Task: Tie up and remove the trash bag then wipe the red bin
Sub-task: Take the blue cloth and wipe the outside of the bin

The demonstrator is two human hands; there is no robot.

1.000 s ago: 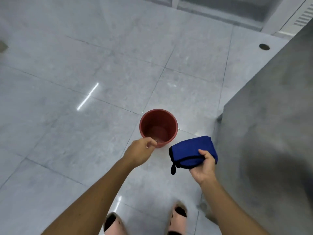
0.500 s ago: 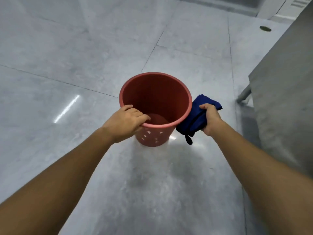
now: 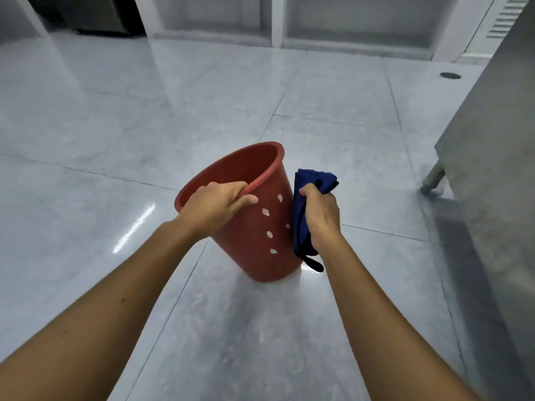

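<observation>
head: tilted red bin (image 3: 254,250), holes in wall; left grip (image 3: 217,206) clasps rim; right grip (image 3: 320,216) clutches blue cloth (image 3: 314,177)

This looks like a commercial kitchen or a similar back-of-house service room. A tall brushed stainless-steel cabinet (image 3: 498,157) on a tubular metal leg (image 3: 432,178) fills the right side. Left of the cabinet spreads a glossy pale grey floor of large square tiles (image 3: 144,125) (it mirrors a ceiling light). Beyond the cabinet are a round dark floor drain (image 3: 450,75), a white louvred vent panel (image 3: 505,21) and white-framed partitions (image 3: 278,21).
</observation>
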